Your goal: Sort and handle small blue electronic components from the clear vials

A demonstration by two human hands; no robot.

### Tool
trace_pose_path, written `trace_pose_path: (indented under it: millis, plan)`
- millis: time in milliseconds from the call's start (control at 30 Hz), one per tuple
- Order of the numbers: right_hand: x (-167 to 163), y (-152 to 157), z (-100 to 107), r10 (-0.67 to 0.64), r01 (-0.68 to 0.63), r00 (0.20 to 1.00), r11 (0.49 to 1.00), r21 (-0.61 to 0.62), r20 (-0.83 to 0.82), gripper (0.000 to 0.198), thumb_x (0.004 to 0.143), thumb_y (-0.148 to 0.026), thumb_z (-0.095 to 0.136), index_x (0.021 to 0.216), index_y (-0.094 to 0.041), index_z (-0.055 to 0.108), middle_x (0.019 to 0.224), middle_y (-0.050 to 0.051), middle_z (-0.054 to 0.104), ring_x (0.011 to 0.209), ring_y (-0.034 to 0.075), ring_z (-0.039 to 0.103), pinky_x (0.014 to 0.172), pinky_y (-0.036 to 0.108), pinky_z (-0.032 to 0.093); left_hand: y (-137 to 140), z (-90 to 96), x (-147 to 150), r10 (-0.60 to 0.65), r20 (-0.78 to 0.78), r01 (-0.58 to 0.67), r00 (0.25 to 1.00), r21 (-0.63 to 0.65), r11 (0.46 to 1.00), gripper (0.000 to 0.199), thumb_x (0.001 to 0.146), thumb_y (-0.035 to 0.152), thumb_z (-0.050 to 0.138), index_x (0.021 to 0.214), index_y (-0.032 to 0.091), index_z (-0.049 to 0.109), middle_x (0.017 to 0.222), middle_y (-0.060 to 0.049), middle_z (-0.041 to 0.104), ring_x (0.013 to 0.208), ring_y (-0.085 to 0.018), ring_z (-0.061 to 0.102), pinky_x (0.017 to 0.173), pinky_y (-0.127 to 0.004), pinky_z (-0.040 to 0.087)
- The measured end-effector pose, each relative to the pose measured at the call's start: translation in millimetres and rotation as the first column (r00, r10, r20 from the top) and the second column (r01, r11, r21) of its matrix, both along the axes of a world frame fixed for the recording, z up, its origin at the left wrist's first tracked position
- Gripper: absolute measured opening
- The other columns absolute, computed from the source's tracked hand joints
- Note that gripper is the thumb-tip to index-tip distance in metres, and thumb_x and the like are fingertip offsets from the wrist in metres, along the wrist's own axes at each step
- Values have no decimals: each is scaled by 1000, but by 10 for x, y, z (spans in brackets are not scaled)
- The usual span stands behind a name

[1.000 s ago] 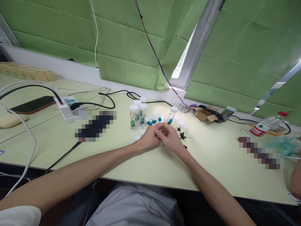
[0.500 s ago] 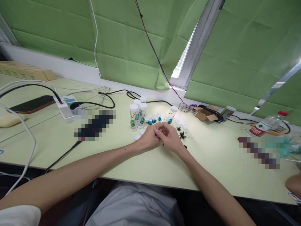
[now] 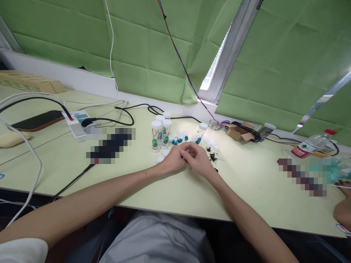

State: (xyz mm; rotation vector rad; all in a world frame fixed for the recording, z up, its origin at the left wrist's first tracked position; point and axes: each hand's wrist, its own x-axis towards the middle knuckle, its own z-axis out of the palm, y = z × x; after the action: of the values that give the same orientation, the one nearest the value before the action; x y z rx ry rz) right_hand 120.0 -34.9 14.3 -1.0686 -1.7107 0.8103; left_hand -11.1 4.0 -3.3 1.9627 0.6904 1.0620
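Observation:
My left hand point(image 3: 176, 159) and my right hand point(image 3: 196, 157) meet over the middle of the table, fingers curled together. Whatever they hold, if anything, is hidden by the fingers. Just behind the left hand stand several clear tubes with white caps; the nearest capped tube point(image 3: 156, 137) has a green piece inside. Another capped tube point(image 3: 201, 133) with a blue piece leans behind the right hand. Small blue pieces point(image 3: 179, 140) lie between the tubes. White round caps point(image 3: 159, 159) rest beside my left wrist. Small black parts point(image 3: 212, 157) with thin wires lie right of my right hand.
A power strip point(image 3: 74, 127) with cables and a dark phone point(image 3: 38, 120) lie to the left. At the back right are an open cardboard box point(image 3: 240, 131) and a printed can point(image 3: 266, 132). A plastic bottle point(image 3: 312, 144) lies farther right, near another person's hand point(image 3: 344, 208).
My two hands hold nearly the same pose and place. At the right edge, more of another person's hand has come into view.

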Motion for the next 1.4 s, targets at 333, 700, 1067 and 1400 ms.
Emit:
trace_pose_path:
  millis: [333, 700, 1067, 1400]
  plan:
    - [9, 16, -20, 7, -7, 1000, 1000, 10, 17, 14, 89, -35, 58, 83, -21, 57, 70, 1, 58, 60, 15, 53, 48, 25, 41, 3, -1, 1, -3, 2, 3, 1000, 3, 1000, 25, 57, 3, 49, 77, 16, 58, 75, -1, 66, 69, -15, 59, 56, -22, 42]
    - [9, 17, -25, 3, -3, 1000, 1000, 10, 17, 14, 89, -34, 58, 82, -22, 57, 70, 0, 58, 59, 15, 53, 48, 25, 41, 5, -10, 8, -11, 1, 11, 1000, -20, 1000, 28, 58, 3, 49, 80, 16, 60, 73, -1, 67, 67, -15, 61, 56, -23, 44]
    - [5, 12, -8, 0, 0, 1000, 1000, 16, 25, 12, 89, -32, 58, 82, -21, 57, 70, 0, 58, 60, 15, 53, 49, 26, 41, 24, -29, 5, -13, 6, 13, 1000, -10, 1000, 30, 57, 3, 49, 81, 16, 61, 75, -2, 68, 69, -16, 62, 56, -23, 45]
    - [8, 7, -16, -6, 5, 999, 1000, 15, 40, 14, 89, -34, 57, 82, -22, 57, 70, 0, 58, 59, 15, 52, 49, 26, 41, 12, -21, 6, -19, 13, 19, 1000, -1, 1000, 29, 59, 2, 49, 81, 16, 61, 74, -2, 67, 68, -15, 62, 54, -22, 44]
